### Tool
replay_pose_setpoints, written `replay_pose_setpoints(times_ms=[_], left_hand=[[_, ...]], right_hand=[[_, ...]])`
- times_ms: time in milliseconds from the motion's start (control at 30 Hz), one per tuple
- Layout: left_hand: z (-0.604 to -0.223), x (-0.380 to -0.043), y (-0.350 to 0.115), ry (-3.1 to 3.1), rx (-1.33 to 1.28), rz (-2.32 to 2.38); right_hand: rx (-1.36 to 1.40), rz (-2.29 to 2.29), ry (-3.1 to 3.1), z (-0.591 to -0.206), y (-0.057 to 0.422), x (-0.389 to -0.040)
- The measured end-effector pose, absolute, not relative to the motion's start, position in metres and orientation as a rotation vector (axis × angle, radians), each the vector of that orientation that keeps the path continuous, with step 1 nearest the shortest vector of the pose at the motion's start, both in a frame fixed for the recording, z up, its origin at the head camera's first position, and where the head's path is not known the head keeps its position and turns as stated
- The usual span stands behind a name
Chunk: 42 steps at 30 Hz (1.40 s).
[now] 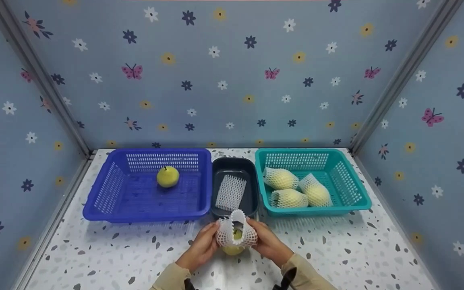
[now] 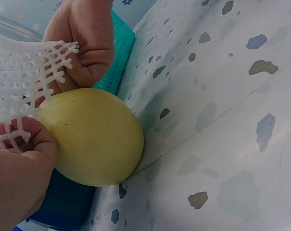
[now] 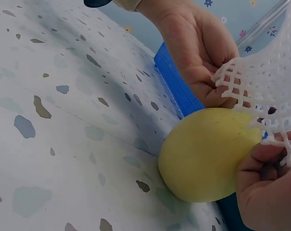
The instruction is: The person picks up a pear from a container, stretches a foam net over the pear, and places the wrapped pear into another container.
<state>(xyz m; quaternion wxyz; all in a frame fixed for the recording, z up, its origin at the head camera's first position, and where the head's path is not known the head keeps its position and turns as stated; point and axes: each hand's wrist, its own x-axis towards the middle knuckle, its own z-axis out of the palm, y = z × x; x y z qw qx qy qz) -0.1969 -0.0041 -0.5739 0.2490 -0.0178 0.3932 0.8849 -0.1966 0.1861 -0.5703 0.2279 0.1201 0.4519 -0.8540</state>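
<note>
A yellow pear (image 1: 233,249) rests on the speckled table (image 1: 135,253) close to the front edge, its top half inside a white foam net (image 1: 236,231). My left hand (image 1: 212,235) pinches the net's left side and my right hand (image 1: 257,233) pinches its right side, stretching it open. The left wrist view shows the pear (image 2: 94,139) bare below the net (image 2: 20,82), with my left hand (image 2: 20,144) gripping the mesh. In the right wrist view the pear (image 3: 208,154) sits on the table under the net (image 3: 268,86), which my right hand (image 3: 268,163) pinches.
A blue basket (image 1: 107,193) at the back left holds one bare pear (image 1: 167,176). A dark tray (image 1: 248,169) in the middle holds a flat foam net (image 1: 230,192). A teal basket (image 1: 349,181) on the right holds three netted pears (image 1: 292,187). Patterned walls enclose three sides.
</note>
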Motion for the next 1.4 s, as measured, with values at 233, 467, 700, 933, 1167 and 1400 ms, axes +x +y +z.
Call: replay_pose_setpoints(times_ms=[233,467,700,933,1167,1400], left_hand=[[-0.579,-0.195,-0.007,1.174,-0.054,2.363],[-0.587,-0.194,-0.007,1.283,-0.051,2.309],[-0.596,-0.193,-0.01,1.342,-0.063,2.3],[-0.603,-0.192,-0.012,1.373,-0.055,2.283],[-0.609,-0.192,-0.01,1.45,-0.088,2.267],[-0.613,-0.191,-0.01,1.522,-0.083,2.213]], right_hand=[[0.308,-2.292,1.326,-0.574,0.189,-0.197],[0.388,-2.19,1.473,-0.582,0.19,-0.197],[0.335,-2.161,1.539,-0.593,0.19,-0.196],[0.263,-2.148,1.614,-0.599,0.189,-0.195],[0.246,-2.073,1.731,-0.603,0.192,-0.194],[0.158,-2.016,1.878,-0.6,0.193,-0.191]])
